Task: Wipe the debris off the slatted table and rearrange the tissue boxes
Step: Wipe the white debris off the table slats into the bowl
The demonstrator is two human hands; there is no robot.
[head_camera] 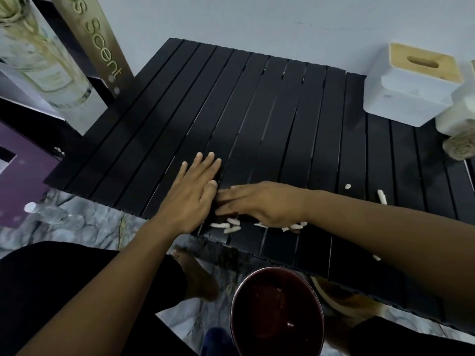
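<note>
A black slatted table (257,104) fills the middle of the view. My left hand (195,194) lies flat on it near the front edge, fingers together and pointing away from me. My right hand (259,204) lies flat beside it, fingertips touching the left hand's edge, blurred by motion. Several small white debris pieces (228,226) lie under and in front of the right hand; two more white pieces (381,196) sit further right. A white tissue box with a wooden lid (408,86) stands at the table's far right corner.
A dark red round bin (276,312) stands on the marbled floor below the table's front edge. A purple box (23,176) and a tall printed carton (43,62) stand at the left. A white jar (457,116) sits at the right edge.
</note>
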